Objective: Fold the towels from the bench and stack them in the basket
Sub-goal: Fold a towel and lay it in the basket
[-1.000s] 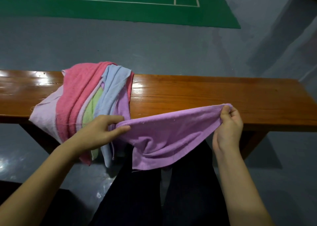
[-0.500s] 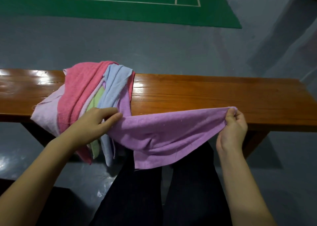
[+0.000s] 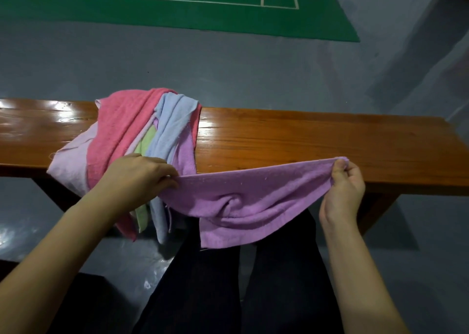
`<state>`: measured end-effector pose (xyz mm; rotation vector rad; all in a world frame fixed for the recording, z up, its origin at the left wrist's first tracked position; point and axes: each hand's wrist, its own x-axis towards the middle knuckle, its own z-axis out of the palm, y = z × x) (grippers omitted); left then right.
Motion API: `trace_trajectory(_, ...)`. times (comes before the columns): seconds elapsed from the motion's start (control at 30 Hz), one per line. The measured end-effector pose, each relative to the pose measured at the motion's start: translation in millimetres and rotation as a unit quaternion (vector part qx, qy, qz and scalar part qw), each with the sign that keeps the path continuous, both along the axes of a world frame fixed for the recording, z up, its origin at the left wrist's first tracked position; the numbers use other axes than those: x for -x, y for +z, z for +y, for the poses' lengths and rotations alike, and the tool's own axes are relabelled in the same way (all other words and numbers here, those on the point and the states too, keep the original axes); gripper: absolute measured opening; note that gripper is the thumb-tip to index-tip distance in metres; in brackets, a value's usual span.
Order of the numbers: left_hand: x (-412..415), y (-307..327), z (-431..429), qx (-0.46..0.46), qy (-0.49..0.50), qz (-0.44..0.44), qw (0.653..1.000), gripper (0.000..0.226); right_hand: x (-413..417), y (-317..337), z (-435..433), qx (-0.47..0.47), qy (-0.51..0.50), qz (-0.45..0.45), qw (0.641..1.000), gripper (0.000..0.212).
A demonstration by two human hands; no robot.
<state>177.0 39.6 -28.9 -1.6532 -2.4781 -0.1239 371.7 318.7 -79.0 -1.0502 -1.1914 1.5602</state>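
Glossy wooden bench (image 3: 304,141) on grey floor (image 3: 203,64); both grips pinching purple towel (image 3: 248,201).

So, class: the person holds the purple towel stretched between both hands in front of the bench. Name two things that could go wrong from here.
1. The purple towel is pinched only at its top edge by the left hand and right hand; its lower part sags unevenly, so the fold could come out crooked.
2. The towel pile overhangs the bench front edge beside the left hand; a tug or brush there might drag it to the floor.
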Motion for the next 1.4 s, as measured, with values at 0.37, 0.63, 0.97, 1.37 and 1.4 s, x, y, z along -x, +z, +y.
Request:
trace_trajectory(0.37,0,5,30,-0.265,0.175,-0.277,0.907,0.009,13,27,10,-0.046,-0.014,0.012,0.999,0.015)
trace_trajectory(0.63,5,71,54,-0.542,0.160,-0.372,0.736,0.016,23,114,35,-0.206,-0.037,0.047,0.977,0.021)
trace_trajectory(0.97,0,122,45,-0.529,0.153,-0.292,0.782,0.005,18,153,37,-0.263,-0.022,0.010,0.964,0.008)
trace_trajectory(1.37,51,146,114,-0.577,0.159,-0.312,0.738,0.017,80,186,97,-0.163,-0.067,0.053,0.983,0.007)
trace_trajectory(1.4,52,156,119,-0.594,0.149,-0.306,0.729,0.014,81,195,101,-0.171,-0.078,0.066,0.980,0.007)
